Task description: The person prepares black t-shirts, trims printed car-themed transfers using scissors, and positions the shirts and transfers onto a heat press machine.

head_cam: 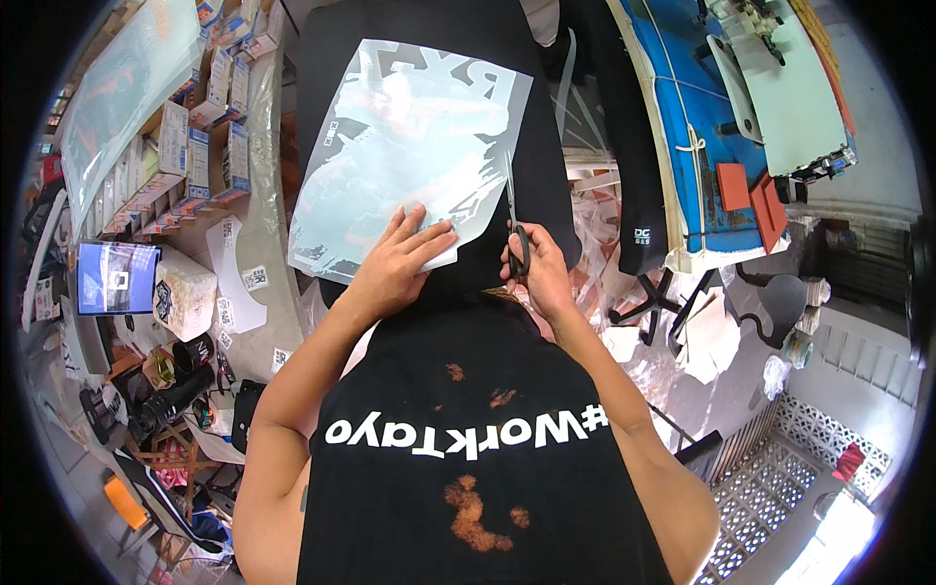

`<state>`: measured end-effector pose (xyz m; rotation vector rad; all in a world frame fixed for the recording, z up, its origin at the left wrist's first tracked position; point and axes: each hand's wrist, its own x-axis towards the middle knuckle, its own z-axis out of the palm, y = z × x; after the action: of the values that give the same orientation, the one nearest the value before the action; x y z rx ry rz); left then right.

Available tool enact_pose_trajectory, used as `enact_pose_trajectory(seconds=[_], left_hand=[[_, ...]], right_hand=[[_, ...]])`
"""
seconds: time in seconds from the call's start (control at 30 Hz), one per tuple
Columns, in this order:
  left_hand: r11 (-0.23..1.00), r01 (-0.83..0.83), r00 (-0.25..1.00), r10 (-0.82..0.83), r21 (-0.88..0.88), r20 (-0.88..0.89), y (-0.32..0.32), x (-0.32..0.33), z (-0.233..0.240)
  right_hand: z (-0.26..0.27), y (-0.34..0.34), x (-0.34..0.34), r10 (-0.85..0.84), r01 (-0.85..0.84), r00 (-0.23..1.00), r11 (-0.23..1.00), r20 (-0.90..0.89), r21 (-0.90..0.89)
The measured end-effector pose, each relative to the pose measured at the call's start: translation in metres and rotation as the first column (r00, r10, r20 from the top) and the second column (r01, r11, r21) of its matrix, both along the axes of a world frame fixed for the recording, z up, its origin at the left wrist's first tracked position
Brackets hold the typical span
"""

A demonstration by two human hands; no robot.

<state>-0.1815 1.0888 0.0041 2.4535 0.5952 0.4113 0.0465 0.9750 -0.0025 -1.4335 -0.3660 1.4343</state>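
Observation:
A large translucent transfer film sheet (409,146) with a pale printed design lies on a black surface (329,29) in front of me. Its lower right edge looks cut, with a notch near the bottom corner. My left hand (402,256) rests flat on the lower part of the sheet, fingers spread. My right hand (540,267) grips the black handles of a pair of scissors (518,241). The blades point away from me, beside the sheet's right edge. Whether they touch the film I cannot tell.
Several cardboard boxes (172,139) and another film sheet (131,95) are on the left. A small screen (118,279) stands beside a white block (186,292). At right, a long black pad (642,146) borders a blue table (687,110). Plastic scraps (596,256) lie below.

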Motion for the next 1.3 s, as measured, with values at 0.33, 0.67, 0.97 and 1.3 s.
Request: enact_pose_trajectory(seconds=[0.33,0.67,0.97,1.3], left_hand=[[0.999,0.006,1.000,-0.005,-0.052,0.025,0.006,-0.004,0.001],[0.984,-0.004,0.996,0.019,-0.176,0.088,-0.007,0.002,0.016],[0.948,-0.061,0.978,0.119,-0.312,0.171,-0.024,0.019,0.029],[0.949,-0.054,0.981,0.108,-0.312,0.158,-0.029,0.017,0.032]], right_hand=[[0.003,-0.007,0.015,0.048,-0.047,0.998,0.997,0.028,-0.055],[0.003,0.017,-0.008,-0.138,0.138,0.990,0.990,0.000,-0.005],[0.000,0.029,-0.019,-0.194,0.196,0.976,0.981,0.102,-0.006],[0.002,0.035,-0.011,-0.193,0.198,0.972,0.980,0.137,-0.026]])
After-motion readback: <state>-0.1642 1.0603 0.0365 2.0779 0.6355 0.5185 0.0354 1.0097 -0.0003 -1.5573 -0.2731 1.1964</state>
